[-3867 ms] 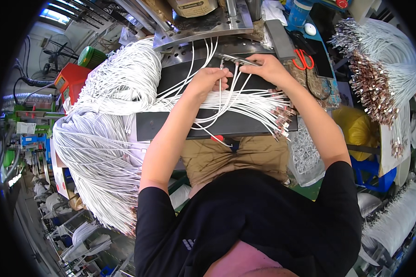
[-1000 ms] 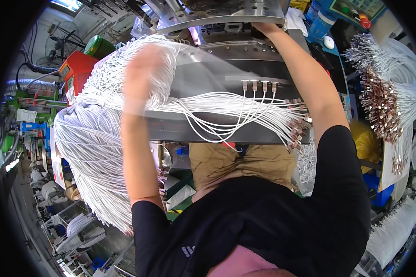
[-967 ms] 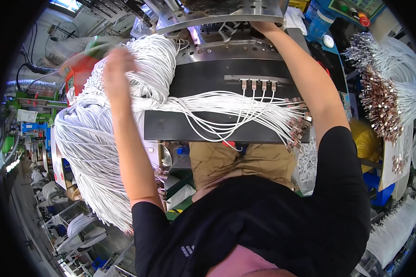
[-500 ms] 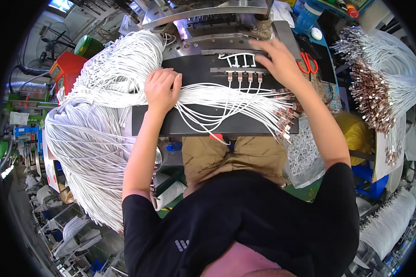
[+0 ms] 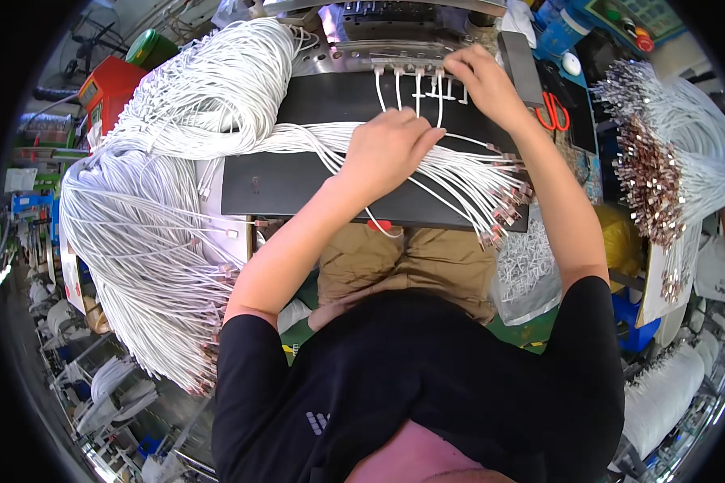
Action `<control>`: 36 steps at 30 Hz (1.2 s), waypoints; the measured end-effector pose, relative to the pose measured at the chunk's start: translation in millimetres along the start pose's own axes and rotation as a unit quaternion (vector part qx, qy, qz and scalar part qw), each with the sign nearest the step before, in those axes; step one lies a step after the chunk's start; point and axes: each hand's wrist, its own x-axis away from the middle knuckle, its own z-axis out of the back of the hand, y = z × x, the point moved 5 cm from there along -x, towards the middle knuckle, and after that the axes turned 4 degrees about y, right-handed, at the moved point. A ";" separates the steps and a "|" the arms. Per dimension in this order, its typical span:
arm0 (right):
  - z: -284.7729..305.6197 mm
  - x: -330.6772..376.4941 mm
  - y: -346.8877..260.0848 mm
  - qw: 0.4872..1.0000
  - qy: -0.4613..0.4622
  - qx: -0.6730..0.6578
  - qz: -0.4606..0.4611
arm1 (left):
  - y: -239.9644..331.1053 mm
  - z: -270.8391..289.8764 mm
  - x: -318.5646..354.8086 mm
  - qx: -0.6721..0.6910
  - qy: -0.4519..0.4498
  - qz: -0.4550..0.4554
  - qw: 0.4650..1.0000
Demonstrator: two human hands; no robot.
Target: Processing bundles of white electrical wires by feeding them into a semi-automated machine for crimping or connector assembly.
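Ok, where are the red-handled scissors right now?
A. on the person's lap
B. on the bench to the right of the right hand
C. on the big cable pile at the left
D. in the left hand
B: the scissors lie on the bench just right of the right hand, untouched; the left hand rests on white cables.
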 end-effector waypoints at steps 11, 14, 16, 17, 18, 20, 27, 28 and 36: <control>-40.3 -146.6 97.8 0.985 0.085 0.127 -0.077 | -93.1 -15.2 -120.8 -0.099 -0.025 0.083 0.991; -42.4 -155.7 99.1 0.983 0.096 0.145 -0.067 | -111.6 -31.9 -137.2 -0.052 -0.112 0.139 0.982; -40.4 -156.2 89.7 0.982 0.097 0.150 -0.056 | -120.5 -33.4 -142.4 -0.054 -0.108 0.164 0.979; -39.0 -154.9 81.8 0.983 0.093 0.153 -0.049 | -124.5 -34.5 -141.6 -0.030 -0.115 0.178 0.977; -37.7 -150.6 72.6 0.984 0.086 0.153 -0.044 | -129.7 -34.3 -140.9 -0.004 -0.123 0.190 0.974; -36.5 -140.0 50.9 0.987 0.049 0.148 -0.027 | -134.5 -25.5 -136.8 -0.073 -0.027 0.163 0.983; -67.5 -82.3 -11.2 0.966 0.023 0.243 0.081 | -141.9 -35.0 -119.5 -0.323 0.087 0.003 0.942; -71.7 -80.8 -12.0 0.966 0.038 0.239 0.089 | -146.0 -40.0 -120.4 -0.315 0.077 0.017 0.946; -78.0 -78.1 5.3 0.913 0.056 0.399 0.059 | -176.2 -70.1 -120.0 -0.317 0.022 0.113 0.941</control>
